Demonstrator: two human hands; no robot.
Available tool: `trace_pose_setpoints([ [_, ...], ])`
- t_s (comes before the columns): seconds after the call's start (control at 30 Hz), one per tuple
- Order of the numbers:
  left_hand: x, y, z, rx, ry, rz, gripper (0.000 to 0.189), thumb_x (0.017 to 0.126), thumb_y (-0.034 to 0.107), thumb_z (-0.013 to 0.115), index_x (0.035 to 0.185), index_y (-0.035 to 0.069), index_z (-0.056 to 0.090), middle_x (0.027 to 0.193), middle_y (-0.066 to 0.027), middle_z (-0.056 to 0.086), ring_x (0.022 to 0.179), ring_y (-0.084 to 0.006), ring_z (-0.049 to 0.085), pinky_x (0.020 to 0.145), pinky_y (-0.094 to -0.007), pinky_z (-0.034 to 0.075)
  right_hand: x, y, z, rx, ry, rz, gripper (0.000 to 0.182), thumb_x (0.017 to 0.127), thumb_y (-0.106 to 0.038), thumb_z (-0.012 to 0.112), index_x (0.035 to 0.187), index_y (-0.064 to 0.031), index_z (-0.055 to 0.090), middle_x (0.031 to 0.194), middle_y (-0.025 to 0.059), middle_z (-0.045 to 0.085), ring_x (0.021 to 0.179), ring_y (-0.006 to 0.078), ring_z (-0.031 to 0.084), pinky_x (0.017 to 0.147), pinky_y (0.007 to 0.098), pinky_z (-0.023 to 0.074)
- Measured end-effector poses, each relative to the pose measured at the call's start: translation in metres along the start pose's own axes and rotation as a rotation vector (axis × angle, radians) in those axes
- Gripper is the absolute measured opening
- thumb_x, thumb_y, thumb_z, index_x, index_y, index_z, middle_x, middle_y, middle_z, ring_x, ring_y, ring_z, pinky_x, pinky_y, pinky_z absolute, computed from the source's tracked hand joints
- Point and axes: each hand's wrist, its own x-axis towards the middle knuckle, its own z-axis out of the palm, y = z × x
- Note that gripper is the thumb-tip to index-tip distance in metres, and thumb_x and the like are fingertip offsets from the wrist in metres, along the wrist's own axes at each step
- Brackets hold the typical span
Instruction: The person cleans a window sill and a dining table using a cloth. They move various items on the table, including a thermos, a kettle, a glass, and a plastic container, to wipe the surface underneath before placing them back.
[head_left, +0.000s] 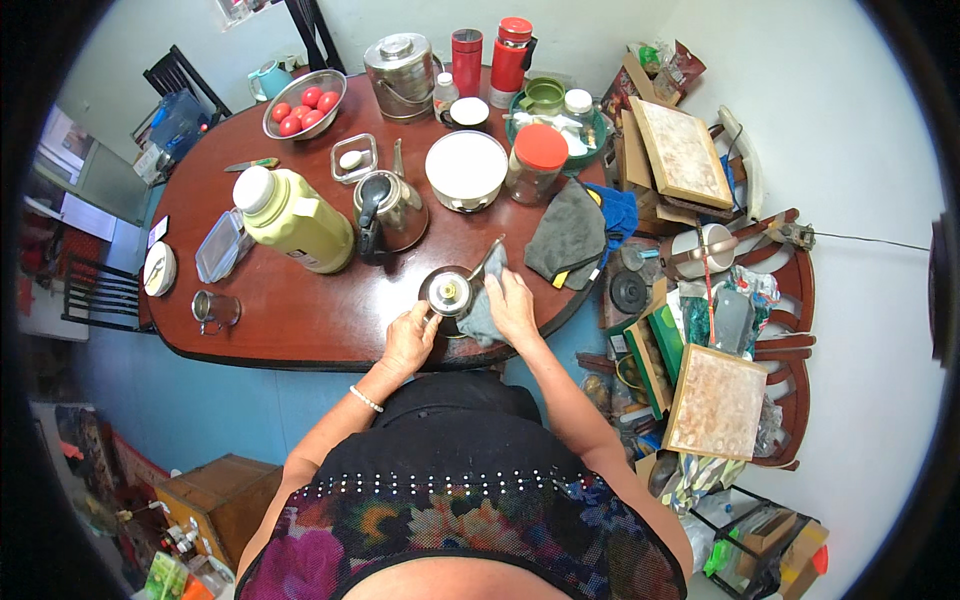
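Note:
A small metal teapot (448, 296) with a long curved spout stands near the front edge of the wooden table. My left hand (409, 337) has its fingertips at the pot's lower left side. In my right hand (512, 304) is a grey-blue cloth (484, 311), which lies against the pot's right side and spout. The cloth and fingers hide part of that side. Beyond the pot stands a larger steel kettle (401, 217) with a black handle. A pale green thermos jug (300, 225) leans in view to its left.
A white lidded pot (466, 169), a red-lidded jar (538, 150) and grey and blue cloths (574, 236) are on the table's right. A knife (253, 164), a bowl of tomatoes (339, 97) and a metal mug (216, 309) are farther left. Chairs and boxes stand at the right.

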Motion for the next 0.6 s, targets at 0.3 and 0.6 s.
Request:
trace_pose_setpoints([
  [0.3,-0.002,0.014,0.018,-0.358,0.136,-0.101,0.022,0.087,0.014,0.062,0.100,0.000,0.051,0.073,-0.0182,0.060,0.065,-0.0235,0.060,0.060,-0.0370,0.047,-0.056,-0.009,0.038,0.042,0.000,0.118,0.050,0.090,-0.019,0.050,0.130,0.0086,0.038,0.115,0.0338,0.045,0.105,0.0473,0.047,0.093,0.0472,0.0395],
  [0.6,0.008,0.025,0.012,-0.508,-0.220,-0.276,0.042,0.085,0.018,0.062,0.119,0.002,0.043,0.098,-0.0149,0.061,0.089,-0.0222,0.058,0.081,-0.0329,0.046,-0.062,0.055,0.028,-0.067,-0.047,0.227,0.044,0.086,-0.018,0.058,0.121,0.0067,0.051,0.108,0.0271,0.055,0.100,0.0410,0.055,0.089,0.0432,0.0440],
])
